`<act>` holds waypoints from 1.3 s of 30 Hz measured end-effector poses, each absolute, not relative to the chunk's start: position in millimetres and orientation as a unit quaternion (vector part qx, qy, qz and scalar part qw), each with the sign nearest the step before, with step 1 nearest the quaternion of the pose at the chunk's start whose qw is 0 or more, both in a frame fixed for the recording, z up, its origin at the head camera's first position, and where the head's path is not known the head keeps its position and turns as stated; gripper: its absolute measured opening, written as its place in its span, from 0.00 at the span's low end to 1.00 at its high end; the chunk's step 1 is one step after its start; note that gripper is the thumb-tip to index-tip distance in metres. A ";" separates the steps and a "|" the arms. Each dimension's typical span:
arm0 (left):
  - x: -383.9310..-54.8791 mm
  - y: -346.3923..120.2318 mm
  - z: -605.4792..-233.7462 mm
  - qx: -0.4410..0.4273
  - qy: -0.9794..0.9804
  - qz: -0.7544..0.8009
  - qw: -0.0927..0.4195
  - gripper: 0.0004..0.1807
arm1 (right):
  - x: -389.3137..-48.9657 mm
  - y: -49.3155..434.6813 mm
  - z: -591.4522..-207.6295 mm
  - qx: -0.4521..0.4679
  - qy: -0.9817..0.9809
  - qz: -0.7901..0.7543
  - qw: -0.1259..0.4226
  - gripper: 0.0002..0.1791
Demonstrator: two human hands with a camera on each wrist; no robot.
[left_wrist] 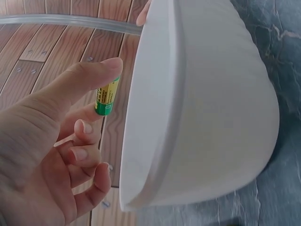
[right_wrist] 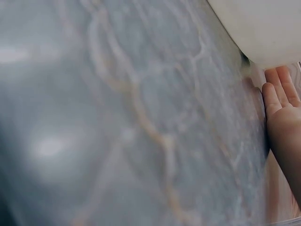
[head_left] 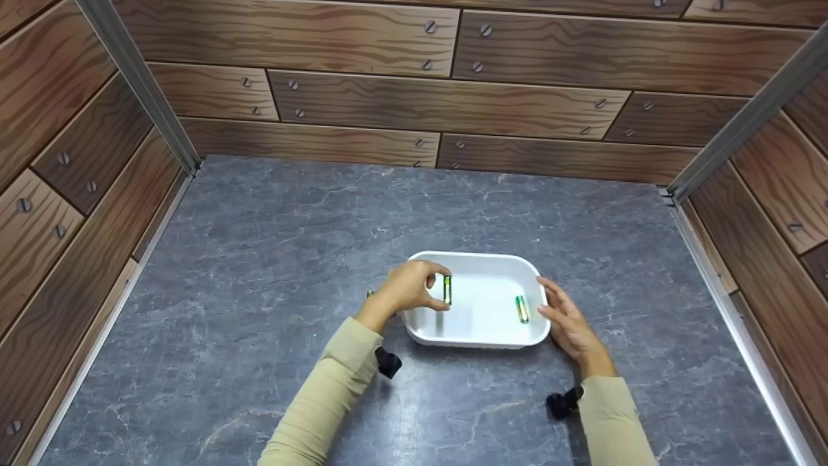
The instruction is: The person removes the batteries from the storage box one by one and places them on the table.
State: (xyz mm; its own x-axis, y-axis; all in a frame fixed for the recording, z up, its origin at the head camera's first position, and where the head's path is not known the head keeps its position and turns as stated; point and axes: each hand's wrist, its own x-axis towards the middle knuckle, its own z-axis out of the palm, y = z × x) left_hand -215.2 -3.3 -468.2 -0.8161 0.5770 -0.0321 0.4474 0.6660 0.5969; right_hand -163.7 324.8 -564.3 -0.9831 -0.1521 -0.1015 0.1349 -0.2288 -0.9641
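Note:
Between thumb and forefinger my left hand (head_left: 409, 287) pinches a green and yellow battery (head_left: 447, 290) by its two ends. It is held over the left part of a white plastic tub (head_left: 475, 336). In the left wrist view the same battery (left_wrist: 107, 96) shows beside the tub's rim (left_wrist: 176, 94), with the other fingers loosely bent below it. A second battery (head_left: 522, 309) lies on the tub's floor at the right. My right hand (head_left: 569, 323) rests at the tub's right end, thumb and fingertips against the rim; in the right wrist view its fingers (right_wrist: 273, 96) lie along the wall.
Another small battery end (head_left: 370, 294) peeks out on the table just behind my left wrist. The tub stands on a grey marbled tabletop (head_left: 310, 226). Wood-patterned panels (head_left: 362, 103) enclose the table at the back and both sides, with metal rails at the corners.

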 end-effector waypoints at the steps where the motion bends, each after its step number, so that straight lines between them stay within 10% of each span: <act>1: -214.9 -5.4 -468.2 0.282 0.906 0.297 0.109 0.31 | -163.7 324.8 -564.3 -0.009 0.613 -0.785 0.092 0.27; 39: -204.8 -71.4 -483.9 0.237 0.906 0.337 0.094 0.32 | -164.7 322.7 -561.1 0.017 0.617 -0.781 0.095 0.28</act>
State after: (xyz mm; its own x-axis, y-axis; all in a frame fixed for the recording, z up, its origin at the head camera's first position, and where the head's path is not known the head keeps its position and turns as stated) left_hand -204.8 -71.4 -483.9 -0.8703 0.4925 -0.0103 0.3661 0.6606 0.6554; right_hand -164.7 322.7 -561.1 -0.9814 -0.1269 -0.1437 0.1691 -0.2198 -0.9608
